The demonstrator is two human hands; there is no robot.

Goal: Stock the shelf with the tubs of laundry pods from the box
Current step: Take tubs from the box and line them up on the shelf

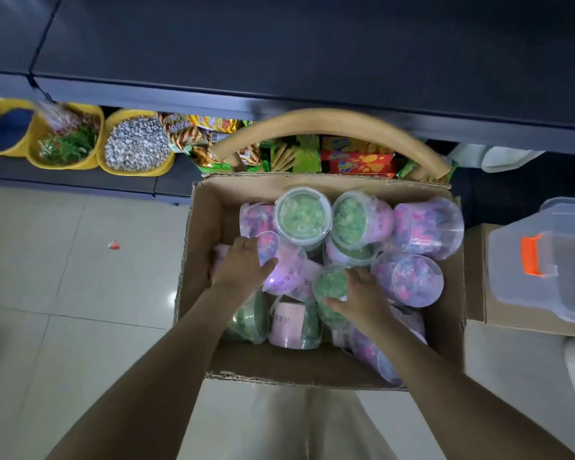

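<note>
An open cardboard box [201,247] stands on the floor below me, filled with several clear tubs of laundry pods, some green, some pink and purple. My left hand [241,263] reaches into the box's left side and lies on a pink tub [284,272] that rests on its side. My right hand [359,293] wraps around a green-pod tub [329,282] near the middle of the box. An upright green tub [302,215] stands at the back. The dark shelf [312,54] runs across the top, its upper board bare.
Yellow bins [136,144] of small goods and snack packets [359,159] fill the lower shelf behind the box. A curved tan handle [329,119] arches over the box's far edge. A clear lidded container with an orange clasp [541,260] sits on another carton at the right. Tiled floor lies left.
</note>
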